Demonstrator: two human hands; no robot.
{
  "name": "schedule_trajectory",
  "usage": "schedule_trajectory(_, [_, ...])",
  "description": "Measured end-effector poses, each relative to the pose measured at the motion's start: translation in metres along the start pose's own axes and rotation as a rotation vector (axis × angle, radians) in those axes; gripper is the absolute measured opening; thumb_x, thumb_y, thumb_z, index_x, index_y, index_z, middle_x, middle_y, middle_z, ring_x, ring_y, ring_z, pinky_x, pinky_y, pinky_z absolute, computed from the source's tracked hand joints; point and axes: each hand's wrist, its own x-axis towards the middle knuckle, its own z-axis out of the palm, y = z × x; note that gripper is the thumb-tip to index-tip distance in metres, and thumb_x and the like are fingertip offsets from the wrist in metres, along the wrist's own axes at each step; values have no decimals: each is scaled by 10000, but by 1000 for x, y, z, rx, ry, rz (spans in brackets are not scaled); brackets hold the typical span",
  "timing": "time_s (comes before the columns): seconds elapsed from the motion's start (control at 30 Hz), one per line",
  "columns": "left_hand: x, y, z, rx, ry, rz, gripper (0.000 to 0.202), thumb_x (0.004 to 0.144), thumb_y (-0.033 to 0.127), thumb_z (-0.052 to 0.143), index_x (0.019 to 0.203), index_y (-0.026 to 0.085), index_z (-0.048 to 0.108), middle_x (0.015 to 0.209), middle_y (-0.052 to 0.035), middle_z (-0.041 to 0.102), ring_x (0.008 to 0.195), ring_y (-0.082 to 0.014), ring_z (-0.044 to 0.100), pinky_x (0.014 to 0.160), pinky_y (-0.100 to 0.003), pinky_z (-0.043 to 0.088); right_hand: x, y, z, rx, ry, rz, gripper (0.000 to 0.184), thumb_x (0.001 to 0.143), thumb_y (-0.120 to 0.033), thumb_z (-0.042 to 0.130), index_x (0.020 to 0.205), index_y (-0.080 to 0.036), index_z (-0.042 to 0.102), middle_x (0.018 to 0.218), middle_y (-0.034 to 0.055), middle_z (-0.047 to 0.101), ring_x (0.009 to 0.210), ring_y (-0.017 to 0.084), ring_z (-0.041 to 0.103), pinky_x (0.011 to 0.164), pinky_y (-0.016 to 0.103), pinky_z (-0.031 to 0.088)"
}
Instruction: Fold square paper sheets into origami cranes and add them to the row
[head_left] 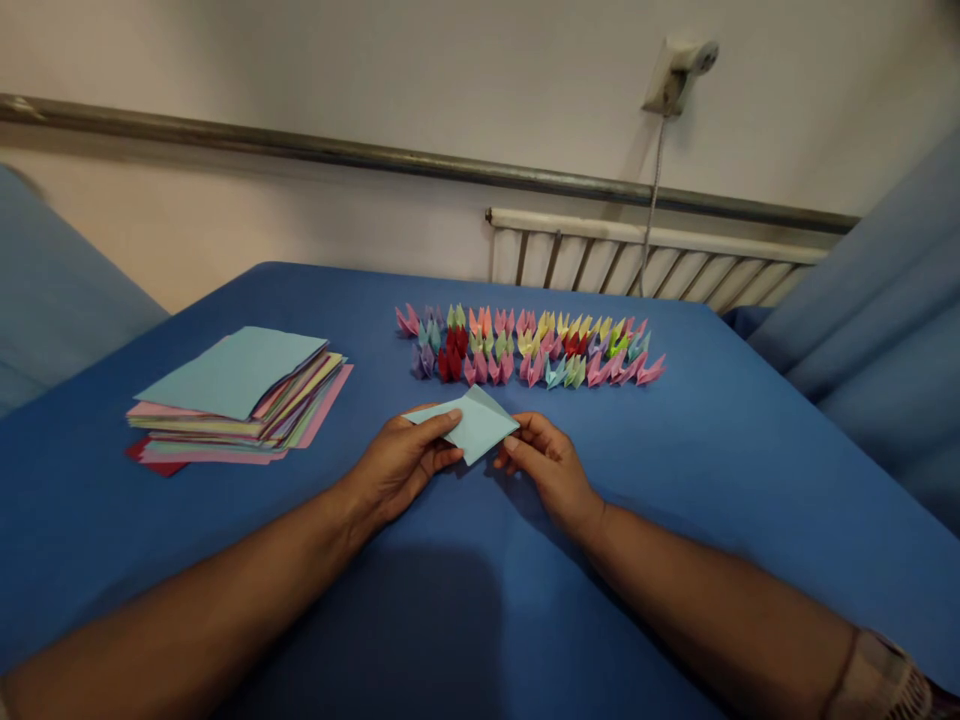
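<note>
A folded piece of light blue origami paper (480, 428) is held just above the table, its corners pointing left, right, up and down. My left hand (409, 455) is closed on its left part, thumb lying on top and fingers underneath. At the right corner, my right hand (547, 465) pinches the tip between thumb and fingers. Beyond the hands stand rows of small folded paper cranes (525, 345) in pink, red, yellow, green, purple and blue.
A stack of coloured paper squares (232, 375) lies on the left of the blue-covered table (637, 560). Behind it are a metal rail (337, 150), a radiator (645, 250) and a wall socket with a plug and cord (675, 80). Blue curtains (885, 330) hang at the sides.
</note>
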Motion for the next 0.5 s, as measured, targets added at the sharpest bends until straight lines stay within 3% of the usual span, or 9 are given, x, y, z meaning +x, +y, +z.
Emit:
schedule_trajectory(0.3, [-3,0,2,63,-20,4,231,743,172,751,952,100,685,798,-58,694,657,-124,644,549,-177,562,2,2,1,-2,19,26,217,768,-369,655,902,-209,595,679,-14,620,609,137,589,574,272,436])
schedule_trajectory(0.5, [-7,-5,7,263,11,63,293,719,271,772,941,114,666,776,-40,683,660,-140,648,525,-199,551,3,5,5,-1,104,-69,261,658,-273,728,866,-228,577,835,-8,647,764,153,603,703,291,481])
